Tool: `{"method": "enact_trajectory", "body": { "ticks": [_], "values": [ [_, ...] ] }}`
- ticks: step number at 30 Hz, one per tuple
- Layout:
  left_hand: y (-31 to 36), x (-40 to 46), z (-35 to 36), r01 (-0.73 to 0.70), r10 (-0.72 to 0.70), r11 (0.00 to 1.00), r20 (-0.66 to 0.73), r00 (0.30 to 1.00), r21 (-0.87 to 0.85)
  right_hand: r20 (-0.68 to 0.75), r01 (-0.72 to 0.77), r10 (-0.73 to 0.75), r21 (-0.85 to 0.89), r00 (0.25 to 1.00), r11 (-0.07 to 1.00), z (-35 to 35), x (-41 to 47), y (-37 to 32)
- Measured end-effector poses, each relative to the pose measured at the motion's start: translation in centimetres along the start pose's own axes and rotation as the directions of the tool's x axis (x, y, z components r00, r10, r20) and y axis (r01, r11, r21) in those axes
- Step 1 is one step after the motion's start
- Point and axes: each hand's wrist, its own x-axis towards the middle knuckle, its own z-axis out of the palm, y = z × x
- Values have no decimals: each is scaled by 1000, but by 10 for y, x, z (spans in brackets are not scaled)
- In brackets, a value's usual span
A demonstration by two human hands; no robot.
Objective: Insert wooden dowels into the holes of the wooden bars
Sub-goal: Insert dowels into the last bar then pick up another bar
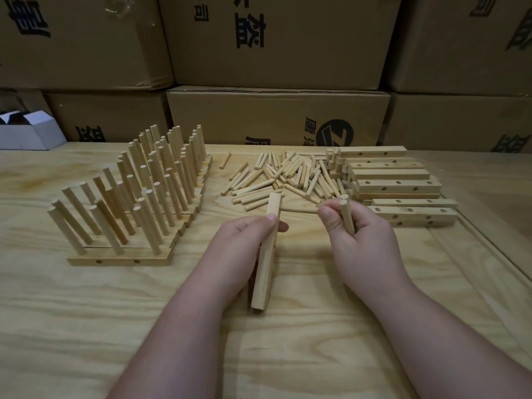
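The left hand [247, 234] grips a bare wooden bar [266, 254] above the table [288, 355], its far end raised. The right hand [357, 231] pinches a few dowels [347, 214] upright. No holes show on the bar's visible faces, so it likely needs turning to bring them up, then one dowel pushed in straight.

left hand [247, 234] gripping a wooden bar [266, 254] over the tabletop [86, 326]; right hand [359, 234] pinching dowels [347, 216]; loose dowel pile [282, 177] beyond.
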Motion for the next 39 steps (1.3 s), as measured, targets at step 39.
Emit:
{"method": "enact_trajectory", "body": {
  "ticks": [39],
  "values": [
    [-7,11,3,-8,4,1000,-139,990,-28,241,74,-79,30,967,997,3,-3,-10]
  ]
}}
